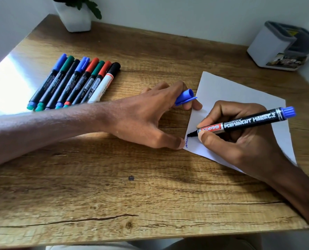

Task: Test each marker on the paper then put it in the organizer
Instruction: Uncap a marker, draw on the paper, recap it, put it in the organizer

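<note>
Here, from the head camera, I look down on a wooden desk [96, 177] that fills most of the view. A white sheet of paper [231, 91] lies at an angle on its right side. The organizer [269, 46], a white box with grey compartments, stands in the far right corner, well apart from the paper. Eight capped markers lie side by side in a row [74, 82] on the left of the desk, waiting their turn.

The left hand [146, 116] reaches across from the left, its fingers spread. Its thumb presses down at the paper's near corner, its other fingertips rest at the far edge, and a blue cap [185, 97] is pinched between two fingers. The right hand [240, 141] rests on the paper and grips a black marker [249, 121] with a blue end in a writing hold. The thumb and forefinger are closed round the barrel just behind the tip. The tip touches the sheet beside a short blue scribble [187, 143], close to the left edge.

I judge the test stroke to be under way. To do it well, I would keep the pressure light and the line short. The tip is very near the paper's edge and the left thumb, so I would steer it inward, away from the bare wood and the skin. The left hand should hold the sheet flat so it cannot slide. The ink shows clearly, so the cap can go back on, pressed fully home, before the marker is carried to the organizer.
</note>
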`<action>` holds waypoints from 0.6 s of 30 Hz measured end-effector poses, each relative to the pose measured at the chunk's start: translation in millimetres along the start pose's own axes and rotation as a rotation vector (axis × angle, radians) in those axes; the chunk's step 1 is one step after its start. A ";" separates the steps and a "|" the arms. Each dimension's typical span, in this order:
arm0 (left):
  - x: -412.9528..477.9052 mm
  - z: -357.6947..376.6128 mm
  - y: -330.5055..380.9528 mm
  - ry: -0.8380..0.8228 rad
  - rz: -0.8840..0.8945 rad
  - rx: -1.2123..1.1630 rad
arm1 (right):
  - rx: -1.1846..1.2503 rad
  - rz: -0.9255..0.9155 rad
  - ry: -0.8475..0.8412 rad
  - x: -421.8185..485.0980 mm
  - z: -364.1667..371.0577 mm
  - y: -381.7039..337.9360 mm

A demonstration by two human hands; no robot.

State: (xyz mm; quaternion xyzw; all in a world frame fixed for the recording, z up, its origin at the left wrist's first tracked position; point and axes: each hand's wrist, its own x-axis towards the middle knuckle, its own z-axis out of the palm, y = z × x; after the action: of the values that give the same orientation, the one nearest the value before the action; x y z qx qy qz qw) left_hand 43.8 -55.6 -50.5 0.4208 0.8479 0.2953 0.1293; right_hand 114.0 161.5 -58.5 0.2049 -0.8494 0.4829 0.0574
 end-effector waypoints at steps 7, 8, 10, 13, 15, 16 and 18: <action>-0.7 -1.6 4.5 -0.009 0.005 0.012 | 0.012 0.008 0.029 0.4 0.2 0.7; -0.7 -1.4 4.2 -0.006 0.008 0.010 | 0.012 0.009 0.031 0.5 0.3 1.2; -0.3 -1.1 4.0 -0.002 0.010 0.011 | 0.014 0.013 0.032 0.2 0.3 1.8; 0.0 -1.1 3.3 -0.001 0.008 0.013 | 0.018 0.016 0.039 0.3 0.1 2.0; 0.2 -1.2 3.6 0.004 0.009 0.014 | 0.024 0.023 0.035 0.4 0.1 2.3; 0.2 -1.2 3.6 0.008 0.011 0.019 | 0.026 0.027 0.034 0.4 0.1 2.6; 0.2 -1.2 2.7 0.012 0.015 0.021 | 0.026 0.034 0.043 0.7 0.7 3.0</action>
State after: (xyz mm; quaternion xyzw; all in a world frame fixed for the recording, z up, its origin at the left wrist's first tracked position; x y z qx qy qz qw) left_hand 44.8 -54.7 -47.9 0.4268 0.8485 0.2898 0.1178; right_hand 112.2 162.0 -61.1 0.1809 -0.8451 0.4989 0.0649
